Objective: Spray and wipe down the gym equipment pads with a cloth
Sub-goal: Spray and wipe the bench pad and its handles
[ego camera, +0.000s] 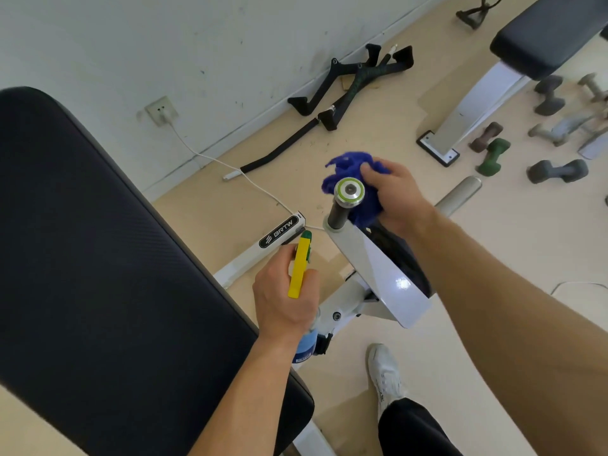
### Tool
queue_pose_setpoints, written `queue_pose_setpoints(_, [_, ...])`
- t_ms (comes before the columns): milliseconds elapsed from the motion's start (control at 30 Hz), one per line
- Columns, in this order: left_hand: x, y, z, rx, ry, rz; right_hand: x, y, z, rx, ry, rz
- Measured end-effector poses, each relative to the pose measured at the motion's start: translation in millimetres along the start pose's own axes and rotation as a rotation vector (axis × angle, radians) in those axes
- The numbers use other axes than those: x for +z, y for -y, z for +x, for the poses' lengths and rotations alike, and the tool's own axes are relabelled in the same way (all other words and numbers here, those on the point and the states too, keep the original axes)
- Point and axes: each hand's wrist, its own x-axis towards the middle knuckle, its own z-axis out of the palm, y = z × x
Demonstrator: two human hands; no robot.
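A large black bench pad (108,258) fills the left of the view. My left hand (284,297) grips a spray bottle (300,268) with a yellow and green head; its blue body shows below my wrist. My right hand (396,195) holds a crumpled blue cloth (348,166) against a dark foam roller (340,213) with a round metal end cap, mounted on the bench's white frame (375,271). A small dark pad lies partly hidden under my right forearm.
A second black padded bench (552,34) on a white leg stands at the top right. Several dumbbells (556,171) lie on the floor at right. Black cable handles (358,80) lie by the wall. A white cord (250,182) crosses the floor. My white shoe (385,373) is below.
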Motion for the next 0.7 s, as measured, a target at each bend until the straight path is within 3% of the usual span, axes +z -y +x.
queue_pose_setpoints(100, [-1, 0, 2, 0.013, 0.003, -0.007, -8, 28, 7, -0.080, 0.144, 0.154])
queue_pose_setpoints(133, [-1, 0, 3, 0.015, 0.002, -0.011, -7, 31, 10, -0.100, 0.198, 0.099])
queue_pose_setpoints(200, [-2, -3, 4, 0.015, 0.003, -0.020, -4, 26, 20, -0.116, 0.275, -0.208])
queue_pose_setpoints(300, [-4, -3, 6, 0.011, 0.005, -0.010, -6, 14, 32, 0.002, 0.369, -0.607])
queue_pose_setpoints(400, [-7, 2, 8, 0.016, 0.001, -0.013, -13, -4, 43, 0.079, 0.347, -0.926])
queue_pose_setpoints(467, [-6, 3, 10, 0.015, -0.003, -0.028, -12, -7, 44, 0.093, 0.332, -0.865])
queue_pose_setpoints(600, [-2, 3, 11, 0.013, 0.007, -0.043, -10, 25, 44, 0.131, 0.432, -0.431])
queue_pose_setpoints(700, [-1, 3, 10, 0.009, 0.014, -0.046, 4, 63, 49, 0.032, 0.522, -0.614])
